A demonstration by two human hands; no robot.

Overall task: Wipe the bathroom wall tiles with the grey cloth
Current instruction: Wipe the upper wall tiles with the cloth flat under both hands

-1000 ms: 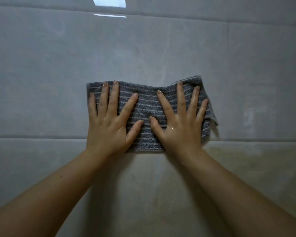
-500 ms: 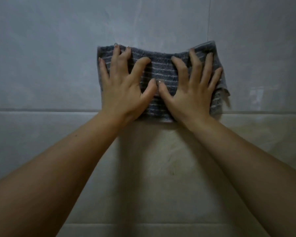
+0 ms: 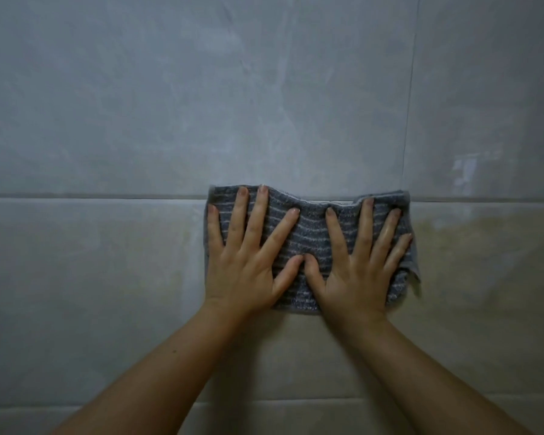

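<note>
Grey wall tiles (image 3: 145, 114) fill the frame. The grey cloth (image 3: 313, 237) lies flat on them right of centre, long axis horizontal, its top edge along the grout line (image 3: 91, 196). The left hand (image 3: 248, 268) and right hand (image 3: 355, 277) press it side by side, fingers straight, spread, pointing up. The cloth sits under both palms, so both hands look equally placed for the next stroke.

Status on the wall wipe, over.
Left hand and right hand flat on grey cloth against wall tiles. Cloth's top edge at grout line. Nothing blocking.
</note>
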